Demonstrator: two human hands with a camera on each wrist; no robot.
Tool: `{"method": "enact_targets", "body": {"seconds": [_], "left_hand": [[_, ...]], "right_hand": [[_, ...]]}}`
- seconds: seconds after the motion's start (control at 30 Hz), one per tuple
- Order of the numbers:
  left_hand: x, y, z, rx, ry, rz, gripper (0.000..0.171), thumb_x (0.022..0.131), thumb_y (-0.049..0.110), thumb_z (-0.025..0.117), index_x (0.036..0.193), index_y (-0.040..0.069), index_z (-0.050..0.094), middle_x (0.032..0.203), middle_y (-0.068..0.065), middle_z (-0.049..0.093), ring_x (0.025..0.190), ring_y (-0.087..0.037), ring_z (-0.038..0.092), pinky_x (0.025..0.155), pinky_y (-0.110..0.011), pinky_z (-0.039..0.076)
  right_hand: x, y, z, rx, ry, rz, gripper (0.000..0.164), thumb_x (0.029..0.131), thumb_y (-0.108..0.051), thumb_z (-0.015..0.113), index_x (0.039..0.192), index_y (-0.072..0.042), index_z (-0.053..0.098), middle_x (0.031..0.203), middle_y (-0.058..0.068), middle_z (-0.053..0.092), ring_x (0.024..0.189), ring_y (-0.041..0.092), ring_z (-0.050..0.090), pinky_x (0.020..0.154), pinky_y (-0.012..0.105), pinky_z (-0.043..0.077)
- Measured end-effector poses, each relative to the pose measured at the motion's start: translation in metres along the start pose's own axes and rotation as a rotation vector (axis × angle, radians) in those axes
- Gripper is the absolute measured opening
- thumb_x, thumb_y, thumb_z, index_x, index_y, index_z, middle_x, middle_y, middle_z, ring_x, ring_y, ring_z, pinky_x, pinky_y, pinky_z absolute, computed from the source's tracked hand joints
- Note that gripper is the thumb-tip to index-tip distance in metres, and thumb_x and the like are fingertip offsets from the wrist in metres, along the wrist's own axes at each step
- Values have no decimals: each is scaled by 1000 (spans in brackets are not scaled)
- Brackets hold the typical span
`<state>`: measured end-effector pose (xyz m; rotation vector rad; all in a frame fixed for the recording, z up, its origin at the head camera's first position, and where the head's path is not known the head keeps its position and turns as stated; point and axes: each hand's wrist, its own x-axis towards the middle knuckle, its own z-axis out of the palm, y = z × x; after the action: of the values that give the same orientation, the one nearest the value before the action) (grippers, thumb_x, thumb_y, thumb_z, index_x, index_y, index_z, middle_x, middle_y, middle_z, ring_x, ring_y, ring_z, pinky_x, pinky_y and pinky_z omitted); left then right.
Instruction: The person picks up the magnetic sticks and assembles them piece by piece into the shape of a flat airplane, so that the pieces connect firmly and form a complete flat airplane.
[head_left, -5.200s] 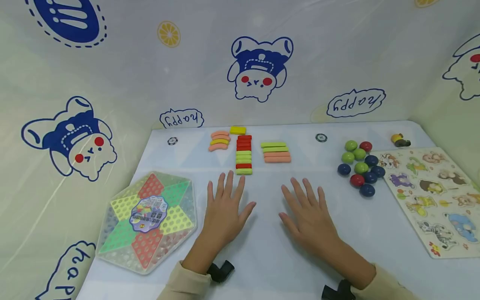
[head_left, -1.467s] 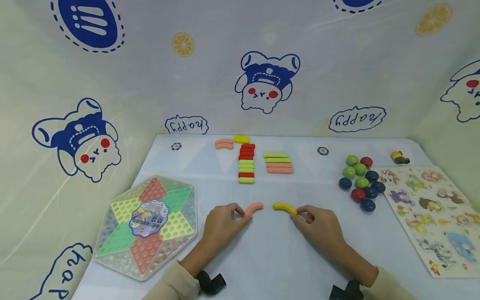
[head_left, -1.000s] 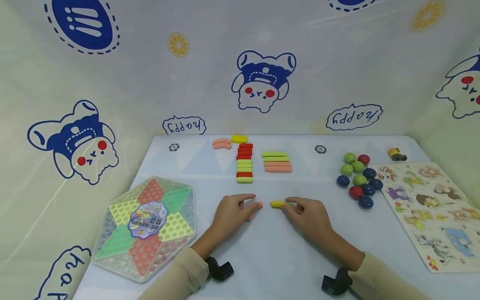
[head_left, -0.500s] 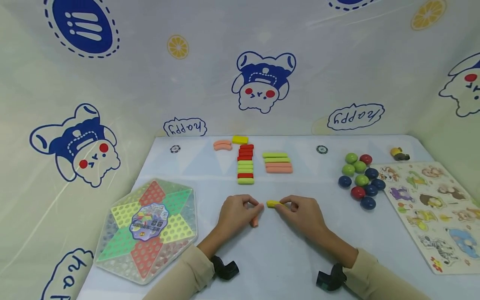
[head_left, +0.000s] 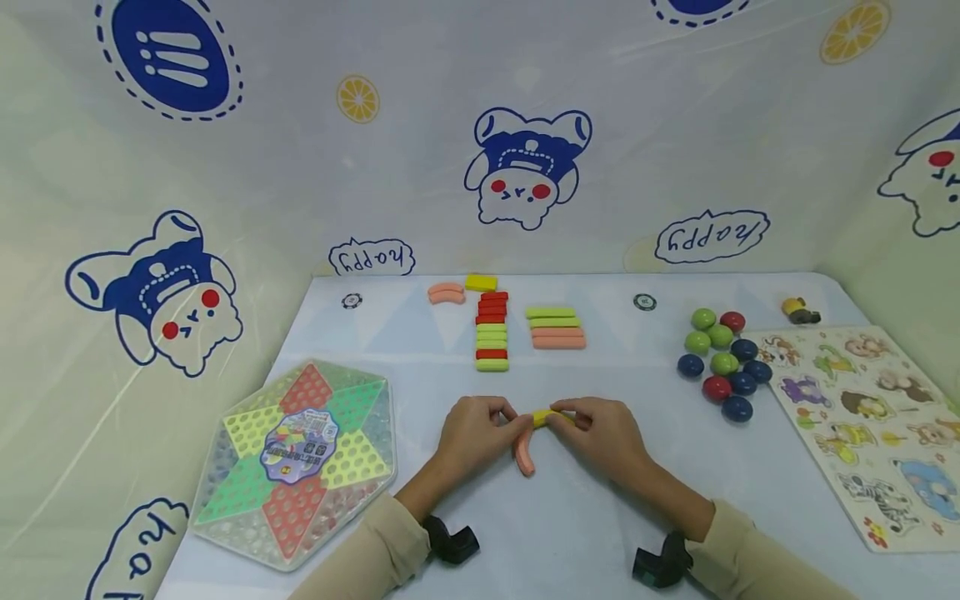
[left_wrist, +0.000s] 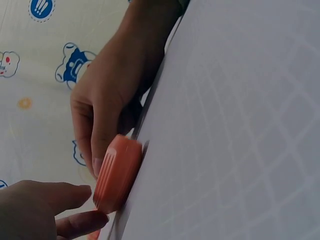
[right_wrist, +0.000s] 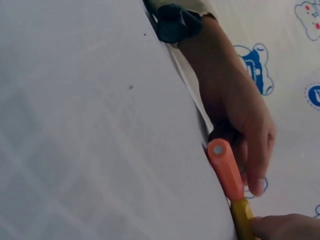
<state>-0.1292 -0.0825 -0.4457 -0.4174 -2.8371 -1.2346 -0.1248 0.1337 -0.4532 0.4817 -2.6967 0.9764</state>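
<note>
My left hand (head_left: 480, 433) pinches the upper end of a curved salmon-pink toy stick (head_left: 524, 457), which points down toward me. My right hand (head_left: 603, 437) pinches a curved yellow stick (head_left: 542, 417) between thumb and forefinger. The yellow stick's left end meets the pink one's upper end by my left fingertips. The right wrist view has the pink stick (right_wrist: 226, 167) end to end with the yellow stick (right_wrist: 242, 217); a round silvery dot marks the pink one's free end. In the left wrist view the pink stick (left_wrist: 117, 175) largely hides the yellow one.
Beyond the hands lie a column of red and green sticks (head_left: 491, 337), green and pink sticks (head_left: 555, 327), two curved pink sticks (head_left: 446, 292) and a yellow piece (head_left: 481, 282). A hexagonal board (head_left: 240, 492) is left; balls (head_left: 724, 363) and an animal puzzle board (head_left: 847, 500) are right.
From lying flat, both hands took the curved pink and yellow sticks from the far pile. The pink stick was turned to point toward me, and the yellow one came left against it.
</note>
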Motion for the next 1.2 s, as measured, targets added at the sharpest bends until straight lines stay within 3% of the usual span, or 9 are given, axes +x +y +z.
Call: {"method": "enact_targets", "body": {"seconds": [0.03,0.17,0.27,0.4,0.5,0.67,0.87,1.0,1.2], "left_hand": [[0,0,0,8,-1,11,20,80,49,67,73,30,69,43,9,36,39,-8,33,38,-25,21],[-1,1,1,27,-9,48,20,80,48,68,87,29,73,46,9,37,40,-8,32,38,-24,22],[-2,2,2,25,-35,49,24,81,41,68,100,28,72,48,9,38,40,-7,33,38,-23,22],[-4,2,-1,18,-66,43,32,78,26,66,109,26,69,49,9,40,41,-8,34,39,-23,22],[-3,1,-2,23,-66,49,32,80,28,66,111,26,68,49,8,40,40,-9,36,38,-23,23],[3,-2,1,45,-32,56,31,82,44,68,108,28,70,47,8,41,39,-10,37,38,-23,23],[5,-6,-1,33,-6,43,14,80,34,67,93,28,70,46,8,40,37,-11,35,37,-24,22],[3,-11,-5,84,25,72,12,79,36,66,89,29,68,46,9,40,39,-10,36,38,-26,25],[3,-16,-3,81,18,132,22,80,46,70,96,31,72,47,11,40,43,-7,38,42,-26,27]], "right_hand": [[0,0,0,8,-2,-16,23,80,-42,71,96,-25,75,58,-18,52,50,2,40,48,22,34],[0,3,0,-1,-4,-53,27,81,-40,71,104,-25,73,60,-18,52,51,2,40,48,22,34],[-2,6,-2,-87,0,-40,29,80,-41,72,102,-23,73,55,-14,45,51,4,41,48,23,35],[-6,7,-3,-198,-12,-34,24,79,-40,73,96,-22,74,74,-13,65,65,4,54,59,25,46],[-6,6,-3,-214,-12,-49,21,81,-37,72,94,-21,74,86,-10,69,72,4,58,65,27,50],[-4,5,-3,-194,-10,-40,19,81,-35,72,94,-22,74,80,-13,67,67,4,54,61,26,48],[7,5,-5,-106,-57,54,16,82,-37,70,93,-26,73,52,-11,43,49,8,40,45,25,33],[29,7,1,-22,-66,85,13,83,-37,70,92,-28,72,49,-7,41,47,10,40,45,26,33],[70,9,21,109,-93,29,15,83,-37,70,95,-28,72,53,-3,42,49,13,41,46,27,32]]}}
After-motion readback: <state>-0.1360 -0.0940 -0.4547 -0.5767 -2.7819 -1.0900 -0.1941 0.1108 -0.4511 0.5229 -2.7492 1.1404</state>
